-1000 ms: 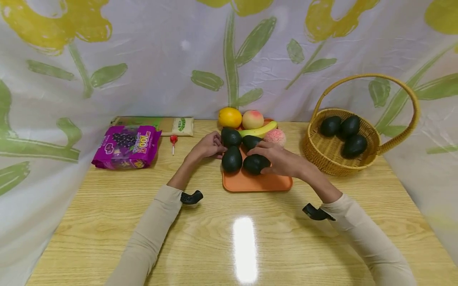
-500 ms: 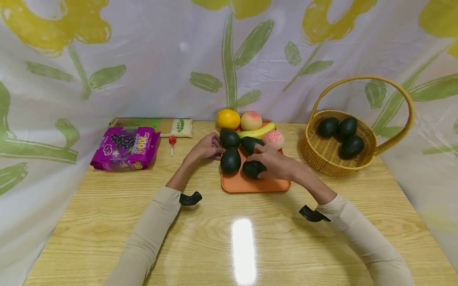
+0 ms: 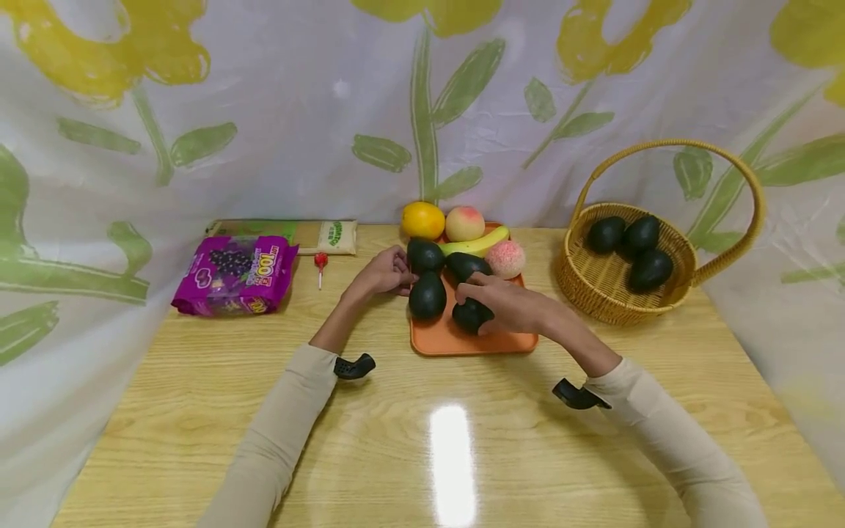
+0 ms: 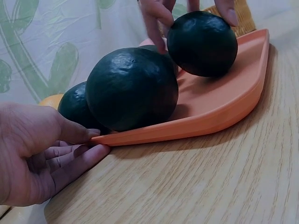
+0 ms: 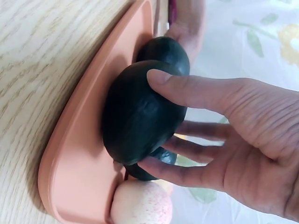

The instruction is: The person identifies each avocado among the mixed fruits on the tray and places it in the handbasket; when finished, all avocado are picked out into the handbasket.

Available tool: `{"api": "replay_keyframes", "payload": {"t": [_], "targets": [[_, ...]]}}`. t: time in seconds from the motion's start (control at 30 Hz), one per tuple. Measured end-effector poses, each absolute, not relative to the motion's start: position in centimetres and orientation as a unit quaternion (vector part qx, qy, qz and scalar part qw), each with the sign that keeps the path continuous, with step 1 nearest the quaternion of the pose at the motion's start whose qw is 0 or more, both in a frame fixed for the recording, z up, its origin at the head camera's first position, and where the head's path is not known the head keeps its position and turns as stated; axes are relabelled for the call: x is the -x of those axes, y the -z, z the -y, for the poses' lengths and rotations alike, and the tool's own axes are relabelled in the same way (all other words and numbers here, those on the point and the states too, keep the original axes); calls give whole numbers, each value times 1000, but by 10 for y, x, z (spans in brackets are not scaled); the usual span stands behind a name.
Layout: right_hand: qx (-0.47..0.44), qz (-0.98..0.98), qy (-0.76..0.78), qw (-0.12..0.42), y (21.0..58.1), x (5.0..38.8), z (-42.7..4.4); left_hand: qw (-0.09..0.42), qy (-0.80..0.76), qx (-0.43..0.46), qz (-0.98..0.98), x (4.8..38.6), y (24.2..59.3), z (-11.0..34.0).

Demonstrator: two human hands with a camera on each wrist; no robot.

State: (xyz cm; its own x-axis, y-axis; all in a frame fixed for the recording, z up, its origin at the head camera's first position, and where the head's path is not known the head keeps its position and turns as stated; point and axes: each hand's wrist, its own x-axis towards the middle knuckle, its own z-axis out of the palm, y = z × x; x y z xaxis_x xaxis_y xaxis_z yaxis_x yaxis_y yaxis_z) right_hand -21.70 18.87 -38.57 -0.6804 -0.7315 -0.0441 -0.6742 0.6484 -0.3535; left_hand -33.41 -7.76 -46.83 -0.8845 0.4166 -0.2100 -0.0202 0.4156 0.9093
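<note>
My left hand [image 3: 383, 273] pinches the left rim of an orange tray [image 3: 475, 343], thumb above and fingers below in the left wrist view. My right hand [image 3: 511, 302] holds a dark green avocado [image 5: 140, 112] between thumb and fingers, over the front part of the tray. Whether that avocado touches the tray, I cannot tell. Two avocados stand along the tray's left side, a rear one [image 3: 425, 254] and a nearer one [image 3: 428, 296]. Another avocado [image 3: 466, 265] lies behind my right fingers. Behind them on the tray are a banana [image 3: 475, 244] and a pink speckled peach [image 3: 506, 259].
An orange fruit [image 3: 423, 220] and a peach [image 3: 465, 223] sit at the tray's back. To the right stands a wicker basket [image 3: 614, 304] with a tall handle and 3 avocados. Leftward lie a purple candy bag [image 3: 236, 275], a lollipop [image 3: 320, 261] and a flat beige packet [image 3: 337, 237].
My right hand and its avocado have shifted slightly toward the tray's front edge, away from the avocado behind. The left hand stays on the rim. The head view has shifted slightly.
</note>
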Motion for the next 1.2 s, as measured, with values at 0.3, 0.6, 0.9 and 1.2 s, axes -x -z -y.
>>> {"api": "replay_keyframes", "payload": {"t": [0.3,0.6,0.9,1.2], "targets": [[389,-904,133,123,381,214,-191,208,-534,-124,-810,336,470,77],[416,-901,53,114,381,215,-186,206,-522,-130,-817,336,469,78],[438,-889,79,110,386,210,-183,203,-515,-129,-823,334,468,80],[389,-900,130,146,386,210,-179,190,-500,-127,-835,331,469,80]]}}
